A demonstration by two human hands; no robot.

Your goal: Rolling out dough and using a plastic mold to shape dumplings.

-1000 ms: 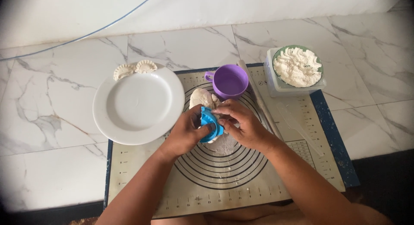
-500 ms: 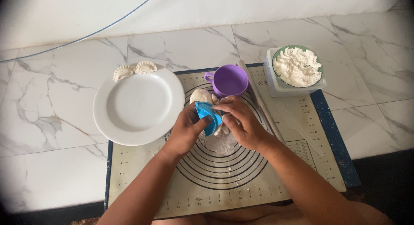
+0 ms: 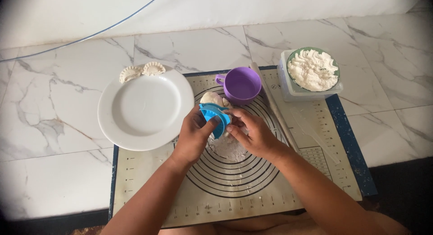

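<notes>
**Mould lifted off the flour and tipped up between both hands**

Marble floor (image 3: 54, 127) lay pale and grey-veined all round, with a thin blue cable (image 3: 90, 36) curving across its far edge. On it sat the baking mat (image 3: 315, 181), beige with a dark blue border. It carried the only markings in sight: black rings nested at its middle, ruler ticks along its edges and a small printed table near its right corner.

Left of the mat, overlapping its corner, the white plate (image 3: 144, 111) sat bare. Far right, a clear square tub (image 3: 288, 88) held a green-rimmed bowl (image 3: 312, 69) heaped with white filling; no label showed on either. Next to it stood the purple cup (image 3: 242, 84), handle to the left, and a pale rolling pin (image 3: 275, 113) ran slantwise down the mat beside it.

And now the action! The left hand (image 3: 194, 138) clamped the blue mould (image 3: 216, 120) from the left, thumb over its top. The right hand (image 3: 255, 136) had its fingers curled in, nipping the mould's right edge. A second before, the mould had been lower, over the flour patch (image 3: 228, 147). By now it had risen towards a lump of dough (image 3: 212, 98) and stood tilted, held above the rings. That looked to me like work on the piece inside it, though the mould hid its contents.

Smallest of all, two crimped dumplings (image 3: 131, 73) rested on the floor, touching the plate's far rim.
</notes>
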